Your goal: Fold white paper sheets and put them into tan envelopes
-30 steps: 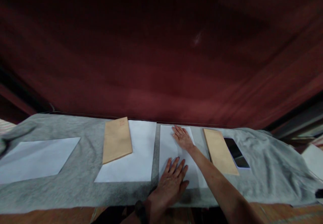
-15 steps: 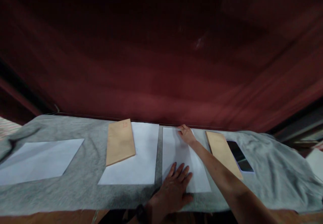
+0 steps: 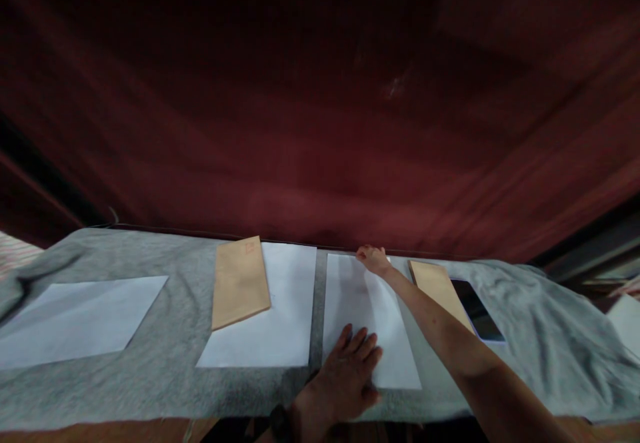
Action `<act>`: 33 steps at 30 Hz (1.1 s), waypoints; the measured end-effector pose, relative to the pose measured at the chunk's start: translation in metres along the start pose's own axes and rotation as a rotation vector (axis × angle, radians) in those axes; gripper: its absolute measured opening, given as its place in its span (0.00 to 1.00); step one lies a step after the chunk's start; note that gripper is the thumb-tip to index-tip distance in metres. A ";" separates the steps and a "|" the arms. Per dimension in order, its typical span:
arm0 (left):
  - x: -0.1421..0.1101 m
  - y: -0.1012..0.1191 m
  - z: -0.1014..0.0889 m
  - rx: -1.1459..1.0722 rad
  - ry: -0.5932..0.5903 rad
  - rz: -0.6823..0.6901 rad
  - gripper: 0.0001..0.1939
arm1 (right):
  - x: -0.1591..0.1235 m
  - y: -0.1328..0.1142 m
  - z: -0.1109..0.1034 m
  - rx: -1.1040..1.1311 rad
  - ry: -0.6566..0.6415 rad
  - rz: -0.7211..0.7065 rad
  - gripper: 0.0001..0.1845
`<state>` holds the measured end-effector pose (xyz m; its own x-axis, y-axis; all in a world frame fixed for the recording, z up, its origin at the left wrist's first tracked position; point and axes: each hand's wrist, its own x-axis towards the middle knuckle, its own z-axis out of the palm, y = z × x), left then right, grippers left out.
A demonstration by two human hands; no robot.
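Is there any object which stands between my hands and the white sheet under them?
Nothing visible does. The left hand lies spread on the near part of the white sheet; the right hand is at its far edge. The brown envelopes lie to either side.

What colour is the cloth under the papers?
The cloth is grey, clearest in the head view.

A big dark red sheet (image 3: 310, 143) stands behind the grey cloth (image 3: 185, 390). It is nearly black up top and redder low down. Dark bars slant down to the grey cloth, one on the left (image 3: 45, 176) and one on the right (image 3: 590, 230). Brown floor (image 3: 115, 432) shows below the grey cloth. The light is dim.
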<state>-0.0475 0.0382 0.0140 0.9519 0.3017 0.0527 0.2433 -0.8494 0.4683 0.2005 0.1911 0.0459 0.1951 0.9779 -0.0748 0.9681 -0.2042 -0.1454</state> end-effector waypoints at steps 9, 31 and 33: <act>-0.003 0.008 0.006 0.031 -0.001 -0.007 0.37 | -0.012 0.010 0.007 0.075 0.117 -0.038 0.13; 0.032 0.044 0.052 0.249 0.245 -0.250 0.24 | -0.181 0.002 0.083 0.201 0.284 -0.198 0.26; 0.033 0.045 0.041 0.203 0.240 -0.248 0.23 | -0.182 0.002 0.079 0.192 0.265 -0.190 0.26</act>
<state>0.0028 -0.0080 0.0003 0.7946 0.5810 0.1760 0.5154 -0.7988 0.3103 0.1547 0.0094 -0.0189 0.0727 0.9716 0.2254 0.9486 0.0024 -0.3166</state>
